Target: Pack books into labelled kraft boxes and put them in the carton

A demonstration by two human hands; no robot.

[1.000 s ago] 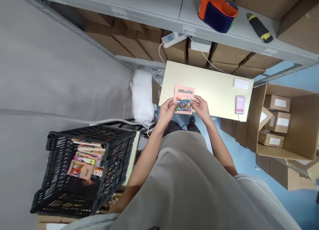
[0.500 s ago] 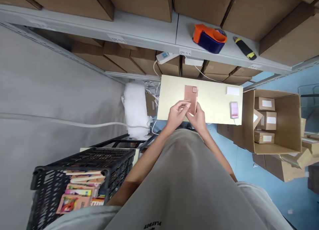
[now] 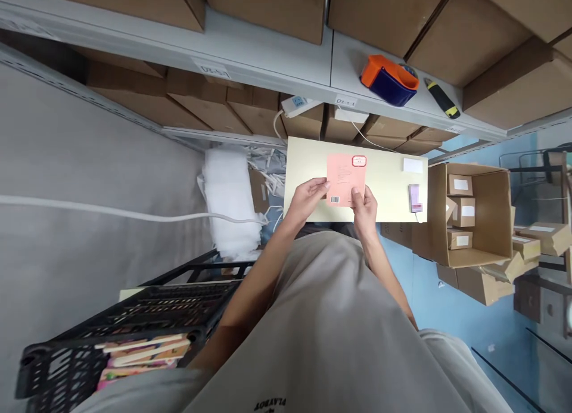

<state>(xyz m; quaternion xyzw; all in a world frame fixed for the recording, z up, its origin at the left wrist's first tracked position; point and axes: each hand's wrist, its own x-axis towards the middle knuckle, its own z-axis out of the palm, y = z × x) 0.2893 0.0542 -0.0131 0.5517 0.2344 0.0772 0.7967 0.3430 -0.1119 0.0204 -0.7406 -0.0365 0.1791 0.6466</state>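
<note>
A pink book (image 3: 343, 177) with a barcode at its lower left and a red-framed label at its upper right is held above the pale yellow board (image 3: 388, 189). My left hand (image 3: 308, 199) pinches its left edge, thumb on the near face. On the lower right corner, my right hand (image 3: 365, 209) is closed with its thumb pressed flat on the cover. Toward the board's right end lie a phone (image 3: 415, 198) with a lit screen and a white slip (image 3: 412, 165).
An orange and blue tape dispenser (image 3: 389, 80) and a utility knife (image 3: 441, 98) rest on the shelf (image 3: 348, 58). Right stands an open carton (image 3: 491, 216) holding small boxes. Left are white bubble wrap (image 3: 232, 201), a cable (image 3: 134, 209) and a black crate (image 3: 111, 323) of books.
The pink book has turned to show its broad face with the barcode. My right hand has moved a little right, and my hands are farther apart. The camera view has shifted slightly.
</note>
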